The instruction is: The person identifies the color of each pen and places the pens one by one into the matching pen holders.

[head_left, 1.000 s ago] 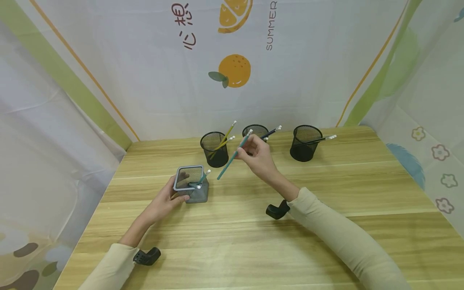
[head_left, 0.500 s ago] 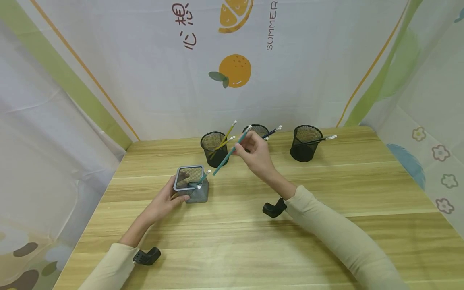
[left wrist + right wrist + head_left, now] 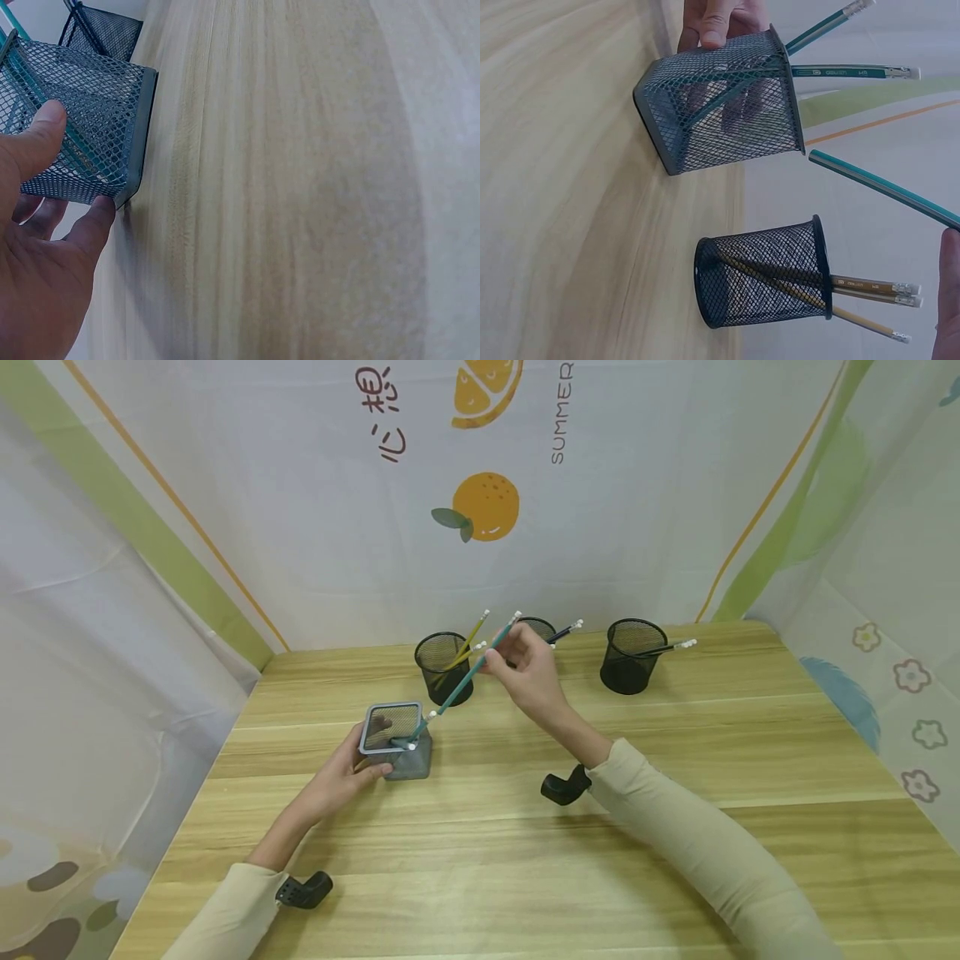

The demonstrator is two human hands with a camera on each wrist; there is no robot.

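Observation:
In the head view my left hand grips a grey square mesh pencil holder standing on the table, thumb along its near side. Two teal pencils lean inside it, their white eraser ends over the rim. My right hand pinches another teal pencil near its eraser end, tilted with the lower end toward the holder. From the right wrist that pencil's flat end is just beyond the holder's rim, outside the opening. In the left wrist view the thumb presses the mesh.
Close behind the holder stands a round black mesh cup with several yellow pencils. A second black cup with dark pencils is partly hidden by my right hand. A third black cup holds dark pencils at the right. A printed curtain backs the table.
My right hand has moved slightly up and back with the pencil, whose lower end has shifted up and left. My left hand and the holder have not moved.

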